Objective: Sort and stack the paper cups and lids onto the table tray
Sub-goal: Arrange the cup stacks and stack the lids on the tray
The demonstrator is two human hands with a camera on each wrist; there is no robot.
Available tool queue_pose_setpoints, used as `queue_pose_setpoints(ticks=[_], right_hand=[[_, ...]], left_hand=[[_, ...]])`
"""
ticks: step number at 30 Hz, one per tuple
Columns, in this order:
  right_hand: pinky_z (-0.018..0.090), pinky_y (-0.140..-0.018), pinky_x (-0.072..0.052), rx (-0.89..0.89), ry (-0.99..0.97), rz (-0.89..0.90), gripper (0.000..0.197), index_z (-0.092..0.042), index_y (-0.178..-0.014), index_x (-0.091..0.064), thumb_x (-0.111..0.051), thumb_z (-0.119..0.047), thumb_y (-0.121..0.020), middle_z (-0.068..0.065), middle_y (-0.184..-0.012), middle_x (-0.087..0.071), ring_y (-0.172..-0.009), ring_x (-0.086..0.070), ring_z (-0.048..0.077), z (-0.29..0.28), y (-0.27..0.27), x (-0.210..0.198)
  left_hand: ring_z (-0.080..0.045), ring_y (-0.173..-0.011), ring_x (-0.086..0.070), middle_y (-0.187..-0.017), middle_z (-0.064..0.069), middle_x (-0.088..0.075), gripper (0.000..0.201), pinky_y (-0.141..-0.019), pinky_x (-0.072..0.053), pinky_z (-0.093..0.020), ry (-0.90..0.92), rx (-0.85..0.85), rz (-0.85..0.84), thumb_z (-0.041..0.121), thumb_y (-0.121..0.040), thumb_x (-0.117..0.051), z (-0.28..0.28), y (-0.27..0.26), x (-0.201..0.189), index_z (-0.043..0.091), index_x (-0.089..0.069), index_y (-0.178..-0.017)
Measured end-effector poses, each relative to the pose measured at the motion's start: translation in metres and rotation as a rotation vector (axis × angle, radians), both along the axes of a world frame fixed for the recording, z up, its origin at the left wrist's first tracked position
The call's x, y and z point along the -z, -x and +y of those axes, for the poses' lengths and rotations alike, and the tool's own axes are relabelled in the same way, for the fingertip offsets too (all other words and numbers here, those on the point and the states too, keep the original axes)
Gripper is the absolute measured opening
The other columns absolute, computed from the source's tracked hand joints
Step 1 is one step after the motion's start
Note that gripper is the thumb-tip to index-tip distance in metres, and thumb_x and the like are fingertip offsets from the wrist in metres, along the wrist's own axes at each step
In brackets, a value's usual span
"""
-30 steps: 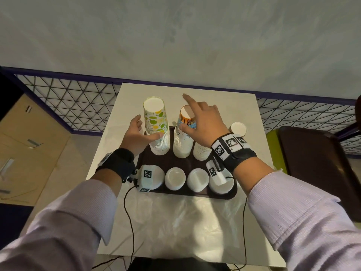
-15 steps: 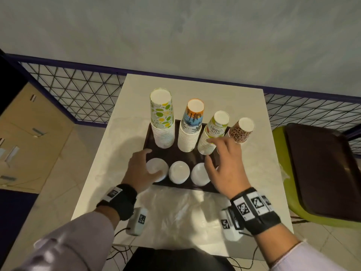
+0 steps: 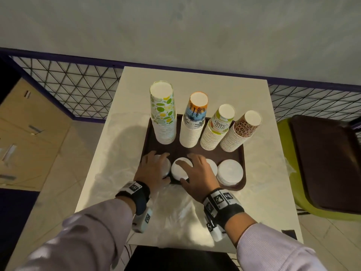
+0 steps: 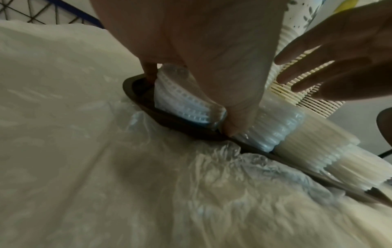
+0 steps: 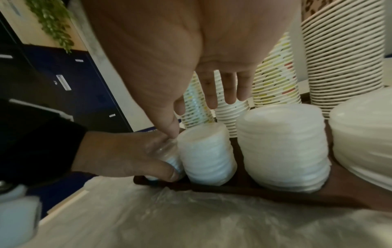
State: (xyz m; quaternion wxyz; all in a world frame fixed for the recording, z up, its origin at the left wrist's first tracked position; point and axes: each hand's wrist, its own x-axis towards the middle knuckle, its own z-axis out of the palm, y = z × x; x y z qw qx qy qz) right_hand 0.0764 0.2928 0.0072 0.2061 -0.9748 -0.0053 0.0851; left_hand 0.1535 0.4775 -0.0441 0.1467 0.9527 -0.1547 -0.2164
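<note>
A dark brown tray (image 3: 176,151) on the white table carries several upside-down cup stacks at the back: green-dotted (image 3: 163,114), orange-and-blue (image 3: 194,122), "Hello Summer" (image 3: 218,130) and leopard (image 3: 240,133). White lid stacks fill its front row. My left hand (image 3: 155,165) grips the leftmost lid stack (image 4: 180,100) between thumb and fingers. My right hand (image 3: 195,172) hovers with straight, spread fingers over the second lid stack (image 3: 180,170) and partly hides the third (image 3: 213,166). Its thumb (image 5: 169,124) points down beside the second stack (image 5: 207,154). The fourth stack (image 3: 230,171) stands untouched.
Crumpled clear plastic (image 3: 175,212) lies on the table in front of the tray. To the right, a green chair (image 3: 287,163) holds another brown tray (image 3: 328,163). A mesh railing (image 3: 78,89) runs behind the table, and cardboard boxes (image 3: 29,124) stand at the left.
Both hands came back from the cup stacks to the lid row. The left hand closed round the leftmost lid stack. The right hand slid left, over the second stack.
</note>
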Motion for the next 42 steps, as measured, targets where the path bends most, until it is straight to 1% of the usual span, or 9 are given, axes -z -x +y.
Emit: queue_pose_setpoints(ticks=[3,11,16,25,29,32,35,39,42], right_hand=[[0.051,-0.102,-0.047,-0.024,0.043,0.026,0.058,-0.030,-0.134,-0.058,-0.075,-0.035,-0.079,0.013,-0.144,-0.048,-0.127,-0.047,0.036,0.001,-0.007,0.003],[0.046,-0.093,-0.049,-0.048,0.118,0.050,0.060,-0.034,-0.132,-0.057,-0.080,-0.039,-0.077,0.011,-0.137,-0.051,-0.108,-0.057,0.036,0.005,-0.015,0.013],[0.047,-0.094,-0.049,-0.033,0.139,0.050,0.055,-0.035,-0.130,-0.056,-0.079,-0.032,-0.080,0.009,-0.138,-0.049,-0.111,-0.054,0.037,0.008,-0.019,0.016],[0.045,-0.094,-0.051,-0.034,0.166,0.048,0.054,-0.037,-0.131,-0.052,-0.077,-0.032,-0.084,0.007,-0.140,-0.047,-0.116,-0.050,0.034,0.009,-0.018,0.018],[0.047,-0.098,-0.049,-0.045,0.167,0.054,0.054,-0.036,-0.134,-0.052,-0.075,-0.032,-0.085,0.008,-0.142,-0.046,-0.118,-0.049,0.034,0.008,-0.019,0.017],[0.047,-0.101,-0.044,-0.054,0.154,0.053,0.054,-0.033,-0.135,-0.053,-0.074,-0.032,-0.086,0.010,-0.142,-0.046,-0.116,-0.049,0.036,0.007,-0.019,0.016],[0.047,-0.100,-0.044,-0.053,0.139,0.045,0.056,-0.031,-0.133,-0.056,-0.078,-0.031,-0.081,0.012,-0.136,-0.050,-0.112,-0.053,0.037,0.008,-0.019,0.017],[0.048,-0.102,-0.044,-0.044,0.129,0.046,0.058,-0.029,-0.133,-0.056,-0.079,-0.032,-0.080,0.012,-0.136,-0.051,-0.114,-0.053,0.037,0.007,-0.019,0.017],[0.046,-0.101,-0.045,-0.049,0.127,0.047,0.057,-0.030,-0.134,-0.054,-0.077,-0.032,-0.082,0.010,-0.138,-0.048,-0.114,-0.051,0.035,0.007,-0.019,0.016]], left_hand=[[-0.035,-0.144,-0.030,-0.155,-0.008,-0.031,0.085,-0.114,-0.042,-0.053,-0.030,0.034,-0.006,0.054,-0.075,-0.072,-0.006,-0.004,0.004,0.048,-0.028,-0.148],[-0.031,-0.122,-0.043,-0.135,-0.005,-0.040,0.066,-0.101,-0.047,-0.049,-0.118,0.086,-0.086,0.056,-0.080,-0.069,-0.009,-0.012,0.013,0.041,-0.043,-0.139],[-0.030,-0.119,-0.043,-0.131,-0.006,-0.041,0.063,-0.099,-0.046,-0.046,-0.100,0.101,-0.099,0.056,-0.080,-0.070,-0.009,-0.016,0.011,0.039,-0.045,-0.136],[-0.031,-0.124,-0.047,-0.136,-0.008,-0.047,0.092,-0.107,-0.044,-0.045,-0.004,0.058,-0.090,0.058,-0.076,-0.077,-0.012,-0.022,0.005,0.031,-0.033,-0.152],[-0.033,-0.138,-0.039,-0.148,-0.006,-0.039,0.103,-0.115,-0.038,-0.048,0.034,0.027,-0.070,0.060,-0.066,-0.081,-0.005,-0.022,0.001,0.037,-0.028,-0.151],[-0.037,-0.144,-0.030,-0.157,-0.010,-0.029,0.107,-0.116,-0.037,-0.052,0.065,-0.022,-0.095,0.054,-0.062,-0.088,0.005,-0.018,-0.005,0.034,-0.032,-0.151],[-0.039,-0.142,-0.027,-0.156,-0.013,-0.027,0.098,-0.113,-0.041,-0.052,0.103,-0.057,-0.143,0.046,-0.062,-0.092,0.019,-0.005,-0.006,0.028,-0.043,-0.144],[-0.041,-0.131,-0.037,-0.144,-0.014,-0.039,0.072,-0.098,-0.054,-0.057,0.092,-0.008,-0.188,0.032,-0.066,-0.095,0.031,0.008,0.006,0.021,-0.062,-0.129],[-0.039,-0.131,-0.040,-0.146,-0.011,-0.040,0.054,-0.100,-0.055,-0.051,0.102,-0.004,-0.173,0.028,-0.077,-0.089,0.030,0.007,0.007,0.023,-0.066,-0.125]])
